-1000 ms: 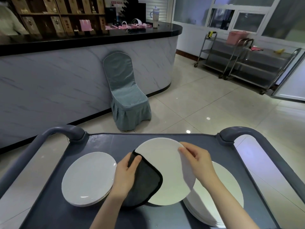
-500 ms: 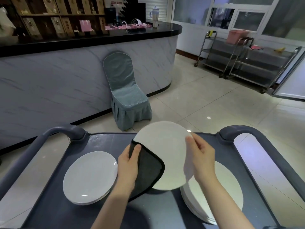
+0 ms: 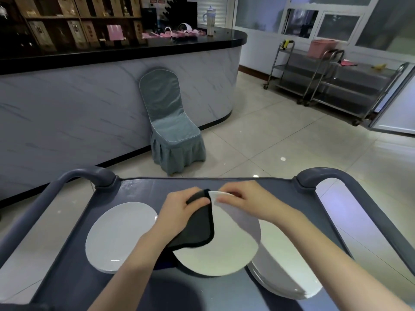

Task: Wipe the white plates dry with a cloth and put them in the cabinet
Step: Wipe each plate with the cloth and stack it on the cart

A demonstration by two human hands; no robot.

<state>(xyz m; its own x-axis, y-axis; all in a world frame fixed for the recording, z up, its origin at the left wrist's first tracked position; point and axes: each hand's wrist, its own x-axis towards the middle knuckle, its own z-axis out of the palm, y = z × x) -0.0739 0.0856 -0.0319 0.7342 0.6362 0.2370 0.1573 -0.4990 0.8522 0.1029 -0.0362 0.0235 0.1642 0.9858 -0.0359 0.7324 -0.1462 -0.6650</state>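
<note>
White plate (image 3: 221, 245) mid-wipe over the cart (image 3: 139, 189).
Right hand (image 3: 244, 202) fingers pinch its far rim, steadying it; left hand (image 3: 179, 209) fingers press the dark cloth (image 3: 197, 227) down.

A round white plate (image 3: 221, 252) is held tilted above a grey cart, its far rim raised and its near edge low, over a stack of white plates (image 3: 289, 272) at the cart's right. A dark grey cloth with black edging (image 3: 195, 227) is pressed against the plate's left side (part of it wraps over the rim). Another small stack of white plates (image 3: 119, 234) lies flat at the left, well apart.
</note>
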